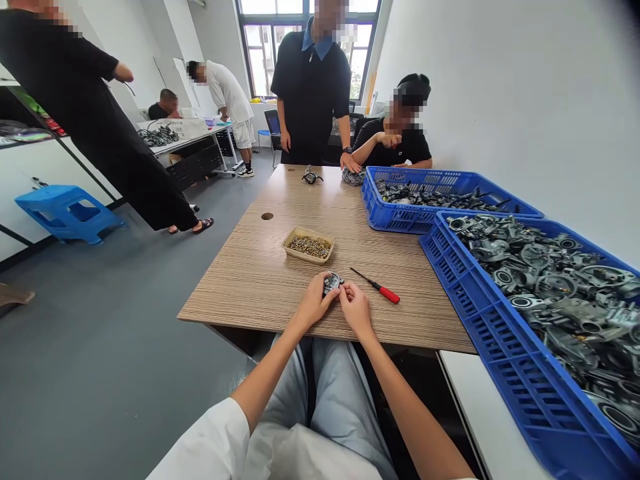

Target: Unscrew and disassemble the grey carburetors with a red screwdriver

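Note:
My left hand point(315, 300) is closed around a small grey metal reel housing point(332, 283), held just above the near part of the wooden table point(260, 280). At the housing's right edge, my right hand point(354, 305) has its thumb and fingers pinched together; whatever is between them is too small to make out. A screwdriver point(384, 291) with a red handle and dark shaft lies to the right of my hands. Beyond them stands a beige tray point(289, 252) filled with small brass-coloured and silvery screws.
Two blue crates point(453, 267) of metal housings line the right side. A dark metal part point(311, 177) lies at the table's far end, near a round hole point(267, 217). A standing person point(314, 93) and a seated person point(417, 143) are there. A blue stool point(60, 197) stands left.

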The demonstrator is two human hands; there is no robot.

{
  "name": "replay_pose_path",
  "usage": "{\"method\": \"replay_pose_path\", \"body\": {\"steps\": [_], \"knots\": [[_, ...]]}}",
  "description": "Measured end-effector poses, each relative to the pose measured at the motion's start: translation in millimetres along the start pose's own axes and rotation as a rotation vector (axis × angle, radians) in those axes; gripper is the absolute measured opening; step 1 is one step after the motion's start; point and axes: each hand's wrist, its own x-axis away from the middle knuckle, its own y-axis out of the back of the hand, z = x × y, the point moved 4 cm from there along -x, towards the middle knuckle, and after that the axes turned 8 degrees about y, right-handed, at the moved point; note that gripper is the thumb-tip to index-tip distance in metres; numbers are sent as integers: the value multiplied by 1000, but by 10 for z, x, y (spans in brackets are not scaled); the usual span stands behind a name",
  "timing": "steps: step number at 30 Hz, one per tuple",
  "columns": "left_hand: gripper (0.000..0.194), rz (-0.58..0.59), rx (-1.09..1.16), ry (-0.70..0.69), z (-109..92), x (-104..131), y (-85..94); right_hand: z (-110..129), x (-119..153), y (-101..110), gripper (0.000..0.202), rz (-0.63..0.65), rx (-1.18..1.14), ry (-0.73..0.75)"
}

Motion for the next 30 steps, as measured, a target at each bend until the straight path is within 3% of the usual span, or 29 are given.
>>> {"method": "replay_pose_path", "body": {"steps": [23,30], "knots": [[44,10,-3,2,8,9,-3,43,17,30,20,-16,25,-1],[41,4,3,5,-10,8,10,42,26,17,28,10,32,-19]]}}
